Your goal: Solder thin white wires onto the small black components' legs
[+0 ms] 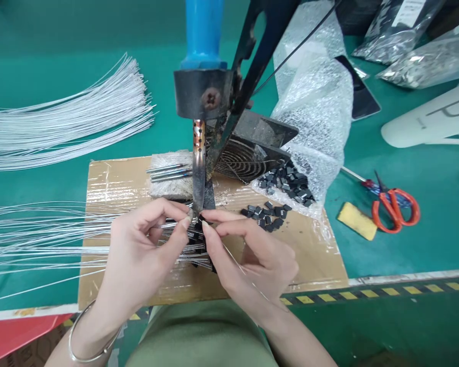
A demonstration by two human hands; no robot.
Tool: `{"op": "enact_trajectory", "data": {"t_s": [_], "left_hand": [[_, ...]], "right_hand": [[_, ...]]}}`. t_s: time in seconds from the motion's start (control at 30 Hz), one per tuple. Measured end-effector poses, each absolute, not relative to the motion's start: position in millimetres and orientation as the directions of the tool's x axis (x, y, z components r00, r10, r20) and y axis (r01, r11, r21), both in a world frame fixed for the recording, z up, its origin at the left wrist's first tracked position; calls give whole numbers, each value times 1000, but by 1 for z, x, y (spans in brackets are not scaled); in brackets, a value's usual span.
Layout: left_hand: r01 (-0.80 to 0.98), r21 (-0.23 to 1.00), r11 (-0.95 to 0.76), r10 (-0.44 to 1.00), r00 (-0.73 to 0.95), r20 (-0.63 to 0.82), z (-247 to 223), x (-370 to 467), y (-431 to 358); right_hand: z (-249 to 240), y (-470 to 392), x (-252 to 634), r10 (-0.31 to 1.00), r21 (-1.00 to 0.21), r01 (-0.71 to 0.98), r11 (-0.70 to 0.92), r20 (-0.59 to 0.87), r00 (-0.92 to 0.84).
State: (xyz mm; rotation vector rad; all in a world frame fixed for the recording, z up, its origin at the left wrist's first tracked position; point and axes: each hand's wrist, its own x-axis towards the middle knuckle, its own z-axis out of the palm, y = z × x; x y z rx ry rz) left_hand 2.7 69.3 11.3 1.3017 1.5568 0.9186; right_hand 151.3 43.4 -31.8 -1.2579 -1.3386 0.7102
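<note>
Close under the tip of a blue-handled soldering iron, my two hands meet, fingertips almost touching. My left hand is closed in a pinch on what looks like a thin wire end, mostly covered by the fingers. The thumb and forefinger of my right hand pinch a small dark piece, probably a black connector. A thin silvery solder wire runs out of the right hand across the palm to the wrist. Below the hands lie white wires with black ends, partly hidden.
Cardboard covers the bench. Black connectors lie right of a fan, others in bubble wrap. White wires are bundled left. Orange-handled scissors and a yellow sponge rest right. A black bracket holds the iron.
</note>
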Motion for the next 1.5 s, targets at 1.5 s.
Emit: {"op": "enact_trajectory", "data": {"t_s": [1.5], "left_hand": [[870,480,-112,965,-21,263,-25,-172,200]], "right_hand": [[-73,48,239,863,-998,-64,26,-10,504]]}}
